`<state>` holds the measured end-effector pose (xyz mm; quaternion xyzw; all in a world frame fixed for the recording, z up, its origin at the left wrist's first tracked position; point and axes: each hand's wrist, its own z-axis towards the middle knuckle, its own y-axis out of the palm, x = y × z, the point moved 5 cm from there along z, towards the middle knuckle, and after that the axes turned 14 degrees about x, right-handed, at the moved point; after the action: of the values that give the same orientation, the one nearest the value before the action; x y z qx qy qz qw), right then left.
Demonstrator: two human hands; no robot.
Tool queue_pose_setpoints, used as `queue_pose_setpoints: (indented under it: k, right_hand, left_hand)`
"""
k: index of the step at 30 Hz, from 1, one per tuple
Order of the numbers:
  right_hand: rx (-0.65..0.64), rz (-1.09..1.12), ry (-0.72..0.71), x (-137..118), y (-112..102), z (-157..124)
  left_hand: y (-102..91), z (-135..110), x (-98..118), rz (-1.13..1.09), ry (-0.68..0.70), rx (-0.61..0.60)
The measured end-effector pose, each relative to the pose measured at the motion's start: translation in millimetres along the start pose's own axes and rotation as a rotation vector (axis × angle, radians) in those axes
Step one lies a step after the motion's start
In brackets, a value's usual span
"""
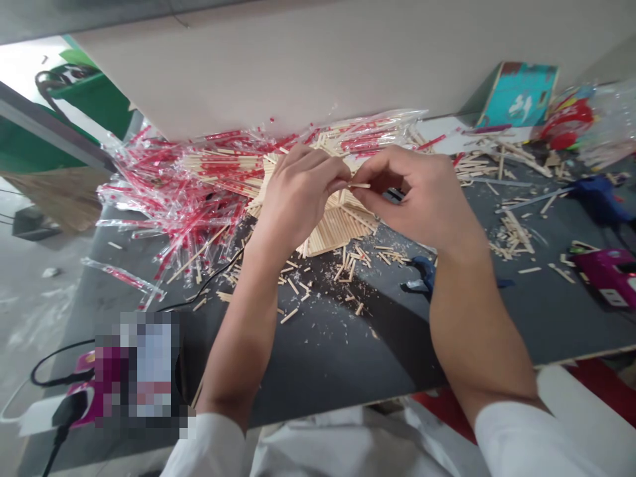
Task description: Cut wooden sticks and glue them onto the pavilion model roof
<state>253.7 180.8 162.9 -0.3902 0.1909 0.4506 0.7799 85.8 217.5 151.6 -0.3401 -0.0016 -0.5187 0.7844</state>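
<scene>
Between thumb and forefinger, my right hand (420,195) pinches a short wooden stick (361,186). My left hand (301,192) is bent closed over a piece built of wooden sticks (338,230). Its fingertips meet close to the near end of the short stick, and its thumb is hidden, so what it grips does not show. The built piece has a flat face of sticks laid side by side; both hands cover much of it. Cut stick pieces (350,262) and shavings lie in front. A blue-handled tool (422,273) rests below my right wrist, partly hidden.
Clear-and-red plastic wrappers (183,199) with sticks are heaped at left and back. A blue glue gun (603,199) and a magenta power strip (603,275) lie at right. A turquoise panel (521,96) leans behind. A cable (213,275) crosses the dark tabletop (342,364).
</scene>
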Motion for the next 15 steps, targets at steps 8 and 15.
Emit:
queue_pose_setpoints:
  k: [8, 15]
  right_hand:
    - [0.048, -0.097, 0.021, 2.9, 0.4, 0.9]
    - [0.020, -0.088, -0.115, 2.5, -0.1, 2.3]
  left_hand:
    - [1.5, 0.1, -3.9, -0.012, 0.016, 0.022]
    - [-5.8, 3.8, 12.9, 0.081, 0.015, -0.037]
